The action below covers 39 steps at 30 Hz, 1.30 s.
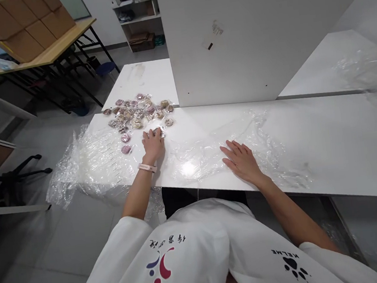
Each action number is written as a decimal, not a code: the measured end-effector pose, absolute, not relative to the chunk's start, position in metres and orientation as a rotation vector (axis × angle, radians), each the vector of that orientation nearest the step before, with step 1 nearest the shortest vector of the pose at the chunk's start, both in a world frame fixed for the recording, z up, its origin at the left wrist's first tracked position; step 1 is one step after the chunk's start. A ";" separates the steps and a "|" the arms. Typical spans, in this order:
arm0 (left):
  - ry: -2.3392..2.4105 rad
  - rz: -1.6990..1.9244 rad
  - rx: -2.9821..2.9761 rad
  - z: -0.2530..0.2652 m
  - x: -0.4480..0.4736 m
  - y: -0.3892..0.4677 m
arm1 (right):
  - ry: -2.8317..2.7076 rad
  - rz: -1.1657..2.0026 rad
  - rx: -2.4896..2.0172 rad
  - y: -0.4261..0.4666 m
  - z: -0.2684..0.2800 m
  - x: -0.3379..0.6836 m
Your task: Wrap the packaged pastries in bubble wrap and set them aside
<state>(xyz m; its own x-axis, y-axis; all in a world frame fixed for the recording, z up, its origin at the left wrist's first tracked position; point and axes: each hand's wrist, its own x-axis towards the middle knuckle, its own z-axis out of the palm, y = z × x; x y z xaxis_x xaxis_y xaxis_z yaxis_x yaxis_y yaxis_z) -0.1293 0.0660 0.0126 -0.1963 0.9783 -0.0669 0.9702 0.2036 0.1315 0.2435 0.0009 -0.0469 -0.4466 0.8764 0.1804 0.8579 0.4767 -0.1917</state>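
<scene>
My left hand (154,145) reaches down onto the white table, its fingers bent over a small piece in clear wrapping that is mostly hidden beneath them. Just past it lies a loose group of small, individually wrapped pieces (138,122), brown, yellowish and purple; their exact kind is too small to tell. Two purple wrapped pieces (126,149) lie left of this hand. On the right, my right hand (241,160) rests palm down with fingers stretched out, on a flat clear plastic bag (203,151).
A pile of clear plastic bags (91,159) hangs over the table's left end. A tall white panel (231,41) stands along the far edge. More clear plastic (371,70) lies at the far right. Cardboard boxes (26,28) stand on a wooden table at the back left.
</scene>
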 end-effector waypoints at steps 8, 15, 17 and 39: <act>2.125 -0.235 2.278 0.025 -0.137 0.080 | -2.471 0.111 -1.517 -0.002 -0.039 0.240; 2.171 0.555 2.226 0.055 -0.100 0.068 | -2.582 0.209 -1.357 0.011 -0.042 0.253; 1.887 0.808 2.309 0.054 -0.062 0.044 | -2.648 0.303 -1.221 0.022 -0.039 0.263; 1.593 -0.180 2.192 0.048 -0.075 0.065 | -2.555 0.517 -1.138 0.065 -0.015 0.267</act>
